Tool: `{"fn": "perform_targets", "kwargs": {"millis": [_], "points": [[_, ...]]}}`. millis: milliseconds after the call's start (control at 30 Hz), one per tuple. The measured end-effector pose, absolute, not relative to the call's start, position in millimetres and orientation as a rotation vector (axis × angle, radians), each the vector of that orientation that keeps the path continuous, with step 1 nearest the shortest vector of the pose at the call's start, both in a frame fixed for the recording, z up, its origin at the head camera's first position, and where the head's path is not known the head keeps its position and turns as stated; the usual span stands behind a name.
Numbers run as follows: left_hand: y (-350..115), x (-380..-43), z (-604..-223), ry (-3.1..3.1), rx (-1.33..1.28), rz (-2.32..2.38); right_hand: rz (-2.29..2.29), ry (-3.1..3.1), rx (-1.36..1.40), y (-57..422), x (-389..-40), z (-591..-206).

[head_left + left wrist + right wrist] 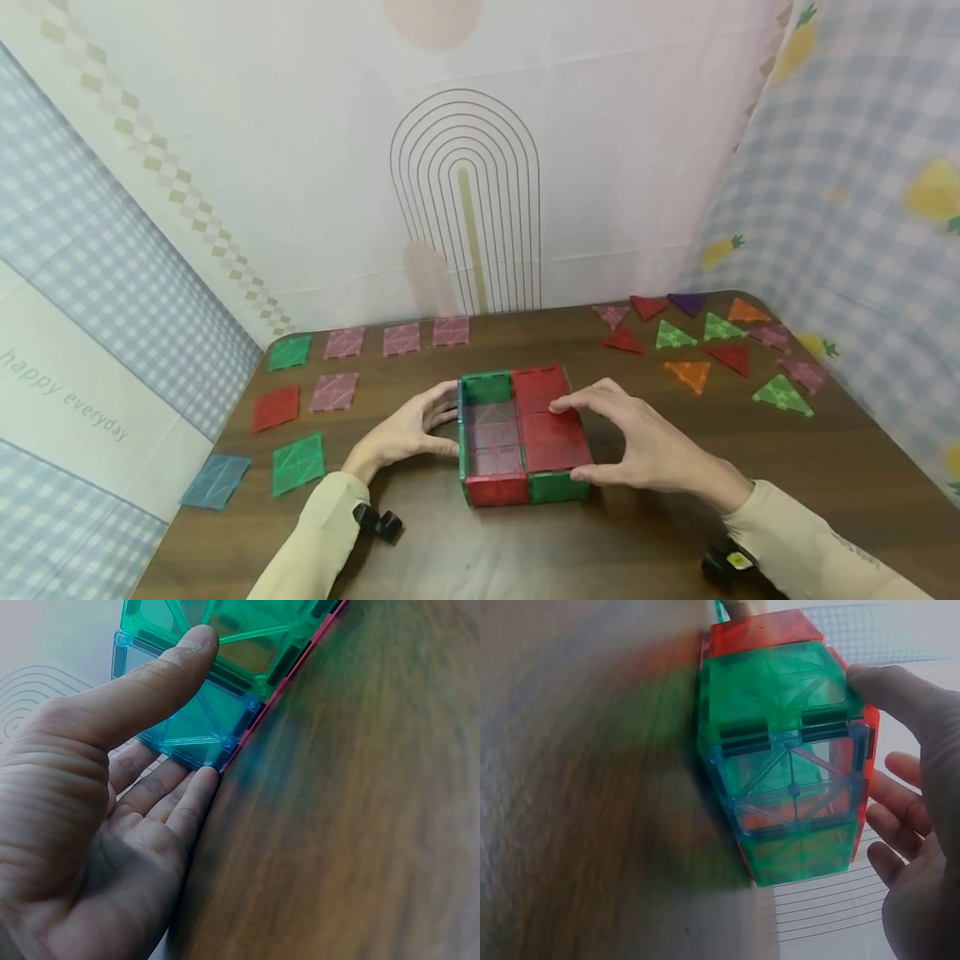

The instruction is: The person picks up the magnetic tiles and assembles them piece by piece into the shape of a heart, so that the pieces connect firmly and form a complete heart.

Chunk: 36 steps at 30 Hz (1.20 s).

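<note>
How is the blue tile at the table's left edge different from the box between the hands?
The blue tile lies flat as one piece; the box is built from many tiles. The tile is one color, while the box mixes red, green and blue. The tile lies untouched, while the right hand touches the box. Both rest on the table.

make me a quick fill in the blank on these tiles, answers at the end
Both square tiles atop the tile box are coloured ____.
In the head view, the triangular tiles lie on the ____ side of the table.
The loose blue square tile is nearer the ____ hand.

Missing: red; right; left
</note>
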<state>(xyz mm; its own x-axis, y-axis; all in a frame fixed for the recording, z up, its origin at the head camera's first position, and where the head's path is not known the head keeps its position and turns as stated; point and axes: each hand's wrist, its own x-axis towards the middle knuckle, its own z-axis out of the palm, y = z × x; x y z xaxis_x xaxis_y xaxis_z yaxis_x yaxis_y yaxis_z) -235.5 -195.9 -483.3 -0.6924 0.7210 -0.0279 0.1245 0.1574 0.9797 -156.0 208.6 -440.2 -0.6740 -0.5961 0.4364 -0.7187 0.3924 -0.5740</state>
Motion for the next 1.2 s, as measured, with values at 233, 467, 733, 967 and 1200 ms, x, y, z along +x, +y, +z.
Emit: {"fn": "perform_targets", "kwargs": {"millis": [233, 467, 733, 967, 1200], "points": [[-197, -237, -484, 1.938, 0.794, 1.563, 1.124, -2.487, 1.187, 207, -164, -438], [-198, -235, -483, 1.924, 0.798, 1.568, 1.148, -2.631, 1.077, 205, -176, -442], [-190, -234, -481, 1.948, 0.837, 1.571, 1.244, -2.644, 1.093, 217, -173, -455], [-179, -236, -484, 1.951, 0.897, 1.570, 1.943, -2.428, 1.365, 244, -163, -488], [-160, -239, -485, 1.972, 0.939, 1.564, 2.012, -2.454, 1.319, 260, -149, -495]]}}
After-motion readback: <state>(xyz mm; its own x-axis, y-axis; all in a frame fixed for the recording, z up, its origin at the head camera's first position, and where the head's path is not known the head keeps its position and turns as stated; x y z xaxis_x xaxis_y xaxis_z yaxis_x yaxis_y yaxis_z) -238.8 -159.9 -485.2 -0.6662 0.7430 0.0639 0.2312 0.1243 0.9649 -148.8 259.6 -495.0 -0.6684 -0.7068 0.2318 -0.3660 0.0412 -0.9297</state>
